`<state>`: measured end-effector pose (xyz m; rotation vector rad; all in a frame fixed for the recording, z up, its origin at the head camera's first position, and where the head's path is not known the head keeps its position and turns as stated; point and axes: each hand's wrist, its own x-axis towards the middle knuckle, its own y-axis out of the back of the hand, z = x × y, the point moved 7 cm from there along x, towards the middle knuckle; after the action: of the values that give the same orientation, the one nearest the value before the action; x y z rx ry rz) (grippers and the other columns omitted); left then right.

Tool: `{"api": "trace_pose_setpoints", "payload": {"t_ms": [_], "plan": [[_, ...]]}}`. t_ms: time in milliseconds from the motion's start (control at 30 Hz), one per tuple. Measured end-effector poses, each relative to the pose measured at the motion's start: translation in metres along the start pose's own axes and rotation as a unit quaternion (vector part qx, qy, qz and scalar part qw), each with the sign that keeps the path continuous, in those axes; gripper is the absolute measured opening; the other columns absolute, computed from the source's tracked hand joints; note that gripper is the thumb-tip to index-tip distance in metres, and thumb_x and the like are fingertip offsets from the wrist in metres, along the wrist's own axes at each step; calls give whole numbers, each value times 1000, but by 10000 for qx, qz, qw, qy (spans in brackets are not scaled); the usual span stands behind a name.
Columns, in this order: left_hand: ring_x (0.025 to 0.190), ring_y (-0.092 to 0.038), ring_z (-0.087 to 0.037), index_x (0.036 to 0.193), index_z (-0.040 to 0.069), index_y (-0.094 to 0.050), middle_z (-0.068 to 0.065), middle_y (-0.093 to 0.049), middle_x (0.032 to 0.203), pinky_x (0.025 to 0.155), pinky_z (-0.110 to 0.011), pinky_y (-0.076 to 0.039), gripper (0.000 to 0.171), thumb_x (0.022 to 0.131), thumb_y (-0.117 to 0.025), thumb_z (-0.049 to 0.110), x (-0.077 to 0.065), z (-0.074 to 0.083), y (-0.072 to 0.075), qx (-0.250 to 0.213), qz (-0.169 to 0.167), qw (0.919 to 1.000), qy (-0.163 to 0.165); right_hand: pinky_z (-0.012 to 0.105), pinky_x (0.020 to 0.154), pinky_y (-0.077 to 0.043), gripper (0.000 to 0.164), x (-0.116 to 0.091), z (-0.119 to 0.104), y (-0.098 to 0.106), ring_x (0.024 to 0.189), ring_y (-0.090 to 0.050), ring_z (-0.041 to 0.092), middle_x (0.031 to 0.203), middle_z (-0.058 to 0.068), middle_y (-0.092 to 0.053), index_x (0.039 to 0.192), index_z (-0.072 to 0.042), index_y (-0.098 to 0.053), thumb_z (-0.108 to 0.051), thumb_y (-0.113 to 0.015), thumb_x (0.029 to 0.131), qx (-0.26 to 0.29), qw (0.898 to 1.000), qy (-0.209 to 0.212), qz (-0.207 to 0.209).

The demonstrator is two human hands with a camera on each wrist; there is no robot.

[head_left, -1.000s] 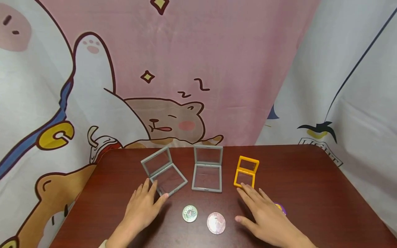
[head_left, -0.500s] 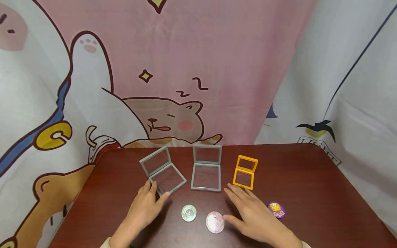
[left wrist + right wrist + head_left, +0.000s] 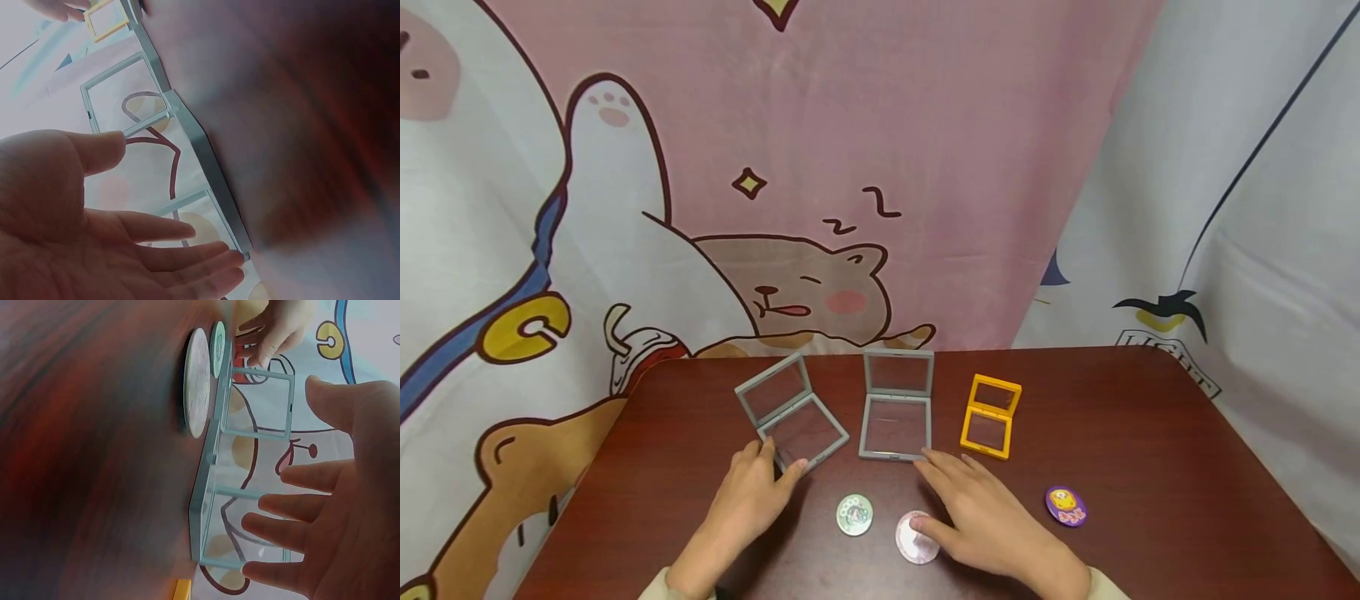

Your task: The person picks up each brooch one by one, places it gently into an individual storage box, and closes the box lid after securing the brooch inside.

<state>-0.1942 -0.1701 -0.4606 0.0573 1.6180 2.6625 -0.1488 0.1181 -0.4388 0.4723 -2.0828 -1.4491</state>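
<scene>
In the head view my left hand (image 3: 745,496) is beside the left grey hinged frame (image 3: 805,433), thumb and fingers relaxed near its front and left edges. Whether it touches the frame I cannot tell. My right hand (image 3: 988,521) hovers palm down by the front right corner of the middle grey hinged frame (image 3: 895,425). Its thumb hangs over the pink round badge (image 3: 916,547), covering part of it. The right wrist view shows the fingers (image 3: 275,531) spread and holding nothing. Both grey frames stand opened out, with clear film in them.
A small yellow hinged frame (image 3: 987,431) is opened out at the right. The green round badge (image 3: 854,515) lies between the hands, and a purple badge (image 3: 1065,506) lies right of my right hand. Behind the dark table (image 3: 1150,433) hangs a printed cloth (image 3: 985,167).
My right hand has moved left, from in front of the yellow frame to the middle grey frame and pink badge, uncovering the purple badge. The left hand has stayed nearly still.
</scene>
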Motion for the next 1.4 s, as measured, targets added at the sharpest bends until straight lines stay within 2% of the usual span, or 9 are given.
{"api": "trace_pose_setpoints", "payload": {"t_ms": [200,333,500,633,767,933,1133,1400], "plan": [[124,-54,-55,136,-22,-52,-38,-58,128,98,-64,-47,70,102,-68,37,3,1,2,18,18,10000,15,58,111,-41,66,10,-8,-8,137,-55,32,147,17,-59,142,-2,-61,-50,-69,98,132,9995,-18,-283],[116,-59,-54,128,-20,-58,-35,-63,118,94,-63,-49,62,101,-69,34,5,-1,3,78,44,10000,24,54,110,-44,64,16,-13,-11,134,-57,32,145,17,-60,141,-1,-62,-44,-75,95,164,9994,72,-295],[98,-65,-50,109,-16,-67,-25,-65,95,84,-61,-52,47,97,-73,29,7,-5,4,131,150,9998,-39,50,108,-46,61,24,-23,-15,129,-60,30,138,14,-64,136,-1,-64,-41,-79,93,3,9994,282,-203],[88,-66,-47,94,-12,-68,-21,-63,86,78,-59,-53,37,95,-76,24,8,-7,5,138,213,9996,-103,47,107,-47,58,30,-32,-23,127,-61,27,133,11,-67,133,-2,-67,-42,-79,93,-171,9985,388,-335],[84,-67,-47,90,-9,-67,-20,-63,83,75,-59,-52,34,95,-76,23,10,-9,5,149,191,9997,-101,45,103,-49,55,35,-42,-31,122,-62,23,126,7,-67,128,-4,-69,-44,-80,92,-278,9970,547,-474],[83,-68,-43,85,-3,-67,-19,-64,82,72,-58,-52,31,95,-76,25,14,-10,5,136,66,9999,-3,39,92,-51,46,40,-52,-41,105,-62,15,109,-1,-65,116,-10,-72,-46,-82,89,-446,9950,783,-420],[76,-65,-32,80,1,-65,-16,-64,81,66,-53,-51,34,97,-74,28,17,-13,4,154,-125,9997,164,30,73,-45,40,48,-56,-45,88,-57,11,94,-6,-60,99,-14,-72,-49,-85,84,-636,9937,810,-444],[69,-60,-27,75,4,-60,-14,-63,77,58,-49,-48,37,98,-73,30,23,-16,2,178,-285,9989,336,30,71,-41,40,56,-58,-48,86,-55,12,89,-7,-58,91,-17,-73,-53,-86,81,-880,9917,799,-485]]}}
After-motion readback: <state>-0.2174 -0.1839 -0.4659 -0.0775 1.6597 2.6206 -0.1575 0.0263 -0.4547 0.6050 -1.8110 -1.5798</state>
